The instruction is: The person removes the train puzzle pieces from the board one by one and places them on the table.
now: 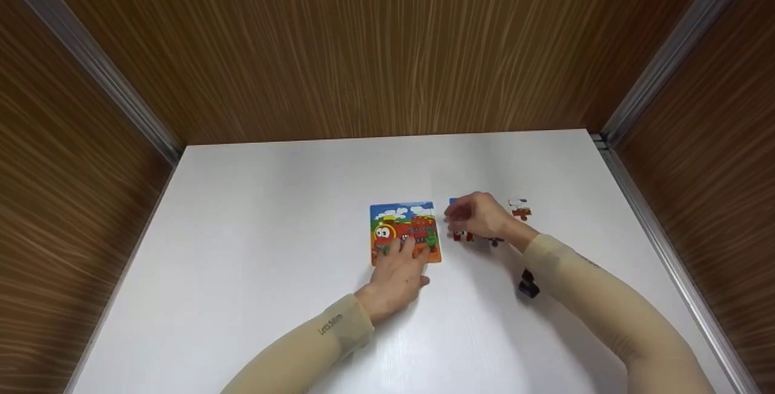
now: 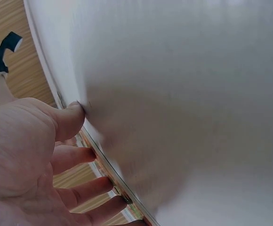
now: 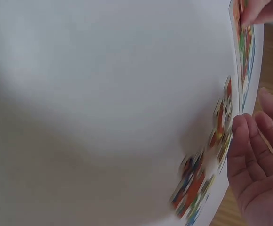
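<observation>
A picture puzzle (image 1: pixel 399 212) showing a red train with a face lies flat on the white table. My left hand (image 1: pixel 396 282) rests on its lower part, fingers spread over the picture; in the left wrist view those fingertips (image 2: pixel 109 182) touch its surface. Just right of the puzzle, my right hand (image 1: pixel 484 215) hovers over loose puzzle pieces (image 1: pixel 462 236) and partly hides them. Its fingers bend gently, and the right wrist view shows nothing in the right hand (image 3: pixel 263 174). More pieces (image 3: pixel 193 188) lie below that hand, blurred in that view.
Another loose piece cluster (image 1: pixel 521 209) lies right of the right hand. A small black object (image 1: pixel 528 285) shows under the right forearm. Wood-grain panels (image 1: pixel 387 49) enclose the white table (image 1: pixel 272 212) at the back and both sides.
</observation>
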A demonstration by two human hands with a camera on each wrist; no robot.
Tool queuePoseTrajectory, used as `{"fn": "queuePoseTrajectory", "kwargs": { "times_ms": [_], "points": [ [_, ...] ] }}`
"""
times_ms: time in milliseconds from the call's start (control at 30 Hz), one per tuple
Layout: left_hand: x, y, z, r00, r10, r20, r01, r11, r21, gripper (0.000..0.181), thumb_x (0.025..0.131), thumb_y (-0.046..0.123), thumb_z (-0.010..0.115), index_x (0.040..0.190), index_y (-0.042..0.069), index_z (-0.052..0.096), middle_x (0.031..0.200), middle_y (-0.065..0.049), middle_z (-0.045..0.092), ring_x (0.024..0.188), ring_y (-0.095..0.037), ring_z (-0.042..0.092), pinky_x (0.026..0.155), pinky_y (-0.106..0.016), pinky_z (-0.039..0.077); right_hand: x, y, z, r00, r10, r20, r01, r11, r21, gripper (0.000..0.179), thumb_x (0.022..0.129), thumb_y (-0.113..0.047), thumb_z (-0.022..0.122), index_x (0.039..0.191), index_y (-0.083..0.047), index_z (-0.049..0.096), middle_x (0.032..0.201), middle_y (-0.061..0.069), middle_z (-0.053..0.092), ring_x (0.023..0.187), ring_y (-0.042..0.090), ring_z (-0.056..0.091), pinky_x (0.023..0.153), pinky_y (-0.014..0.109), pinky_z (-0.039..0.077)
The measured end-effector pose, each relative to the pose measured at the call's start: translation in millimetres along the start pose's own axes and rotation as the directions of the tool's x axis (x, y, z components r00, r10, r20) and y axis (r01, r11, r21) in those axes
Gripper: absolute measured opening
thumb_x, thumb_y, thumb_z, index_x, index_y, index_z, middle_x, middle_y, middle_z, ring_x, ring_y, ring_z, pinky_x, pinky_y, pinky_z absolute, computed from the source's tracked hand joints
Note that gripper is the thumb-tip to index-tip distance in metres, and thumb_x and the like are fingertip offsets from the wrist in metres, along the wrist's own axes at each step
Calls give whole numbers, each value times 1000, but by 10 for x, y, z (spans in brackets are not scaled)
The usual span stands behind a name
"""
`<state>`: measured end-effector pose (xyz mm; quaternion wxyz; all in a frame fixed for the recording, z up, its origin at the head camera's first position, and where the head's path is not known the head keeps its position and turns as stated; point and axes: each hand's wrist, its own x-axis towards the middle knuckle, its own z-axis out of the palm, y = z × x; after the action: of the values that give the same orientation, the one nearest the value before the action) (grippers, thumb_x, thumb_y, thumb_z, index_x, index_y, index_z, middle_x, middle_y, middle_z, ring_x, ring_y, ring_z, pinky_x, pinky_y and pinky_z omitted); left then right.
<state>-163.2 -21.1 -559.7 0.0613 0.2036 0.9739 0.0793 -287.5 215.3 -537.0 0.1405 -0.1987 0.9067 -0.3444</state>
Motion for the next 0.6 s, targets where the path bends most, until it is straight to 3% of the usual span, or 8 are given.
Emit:
{"fn": "queuePoseTrajectory", "kwargs": {
  "times_ms": [133, 333, 600],
  "points": [
    [0, 6, -9, 1000, -10, 16, 10, 1000, -6, 63, 107, 45, 76, 163, 19, 61, 165, -16, 55, 143, -37, 56, 109, -60, 62, 86, -118, 72, 998, -45, 49, 46, 999, -28, 34, 95, -4, 85, 129, -3, 81, 121, 16, 84, 109, 31, 80, 101, 50, 67],
    [6, 10, -3, 1000, -2, 11, 2, 999, 32, 61, 107, 47, 76, 161, 21, 63, 160, -13, 56, 140, -35, 55, 106, -56, 63, 212, -237, 155, 992, -67, 108, 70, 997, -31, 34, 96, 4, 77, 129, -7, 83, 127, 14, 84, 117, 32, 78, 110, 55, 62],
    [18, 14, -12, 1000, 1, 19, -1, 999, 48, 61, 107, 48, 76, 161, 21, 64, 158, -12, 56, 137, -34, 55, 104, -54, 64, 315, -339, 208, 985, -59, 160, 71, 995, -67, 32, 98, -5, 84, 129, -12, 84, 127, 10, 85, 121, 30, 77, 117, 57, 57]
  ]
}}
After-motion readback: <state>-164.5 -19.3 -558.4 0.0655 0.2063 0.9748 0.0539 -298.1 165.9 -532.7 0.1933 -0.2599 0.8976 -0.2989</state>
